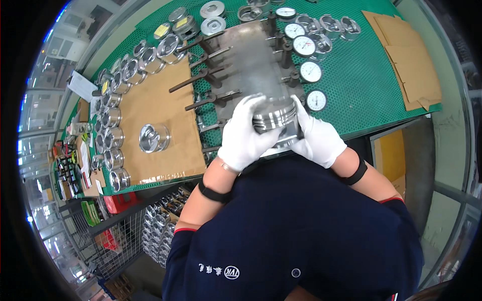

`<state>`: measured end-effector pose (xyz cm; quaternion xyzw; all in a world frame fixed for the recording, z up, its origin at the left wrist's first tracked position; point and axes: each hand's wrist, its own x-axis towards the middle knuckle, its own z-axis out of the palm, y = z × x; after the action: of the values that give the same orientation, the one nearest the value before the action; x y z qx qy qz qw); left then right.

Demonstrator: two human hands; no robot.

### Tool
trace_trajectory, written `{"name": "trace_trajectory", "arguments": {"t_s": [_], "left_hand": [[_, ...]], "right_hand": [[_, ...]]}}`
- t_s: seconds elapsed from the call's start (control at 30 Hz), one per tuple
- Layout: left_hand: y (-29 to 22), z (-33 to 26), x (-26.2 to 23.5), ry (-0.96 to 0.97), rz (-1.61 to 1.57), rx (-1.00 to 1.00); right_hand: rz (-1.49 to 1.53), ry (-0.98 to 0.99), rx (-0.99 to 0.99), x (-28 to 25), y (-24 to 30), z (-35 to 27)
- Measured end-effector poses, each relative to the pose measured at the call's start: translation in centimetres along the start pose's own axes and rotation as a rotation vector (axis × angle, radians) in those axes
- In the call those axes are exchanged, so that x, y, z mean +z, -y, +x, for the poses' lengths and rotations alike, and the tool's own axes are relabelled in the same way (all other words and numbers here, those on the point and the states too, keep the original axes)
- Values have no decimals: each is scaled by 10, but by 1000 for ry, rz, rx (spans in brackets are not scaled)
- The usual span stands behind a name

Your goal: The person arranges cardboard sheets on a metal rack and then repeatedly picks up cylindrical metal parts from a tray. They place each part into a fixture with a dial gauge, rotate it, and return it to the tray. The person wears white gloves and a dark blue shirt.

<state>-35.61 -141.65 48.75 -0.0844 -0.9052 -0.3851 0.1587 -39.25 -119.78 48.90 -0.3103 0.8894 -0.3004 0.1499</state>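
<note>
Both my hands, in white gloves, hold one shiny metal piston [276, 118] close to my body, at the near edge of the grey metal plate [256, 65]. My left hand [247, 134] wraps its left side, the thumb lying across the front below the ring grooves. Along its right side presses my right hand [315, 131], fingers toward the top rim. The piston's far side is hidden. Beyond it, dial gauges [310, 72] line the plate's right side, and dark clamp-like stands [208, 75] with rods line its left.
A single piston [154, 138] sits on brown cardboard [170, 105] at left, bordered by a row of pistons [113, 136]. More pistons [331, 26] stand at the back. Folded cardboard [406, 60] lies on the green mat [351, 75] at right. A wire cart [125, 251] holds pistons below left.
</note>
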Motion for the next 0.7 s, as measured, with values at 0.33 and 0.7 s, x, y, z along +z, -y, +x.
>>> {"name": "trace_trajectory", "arguments": {"t_s": [0.33,0.7], "left_hand": [[36,-16,-70,-270,178,-299],[166,-86,-128,-260,909,-757]], "right_hand": [[814,-539,57,-90,-114,-3],[1174,-361,980,-90,-335,134]]}}
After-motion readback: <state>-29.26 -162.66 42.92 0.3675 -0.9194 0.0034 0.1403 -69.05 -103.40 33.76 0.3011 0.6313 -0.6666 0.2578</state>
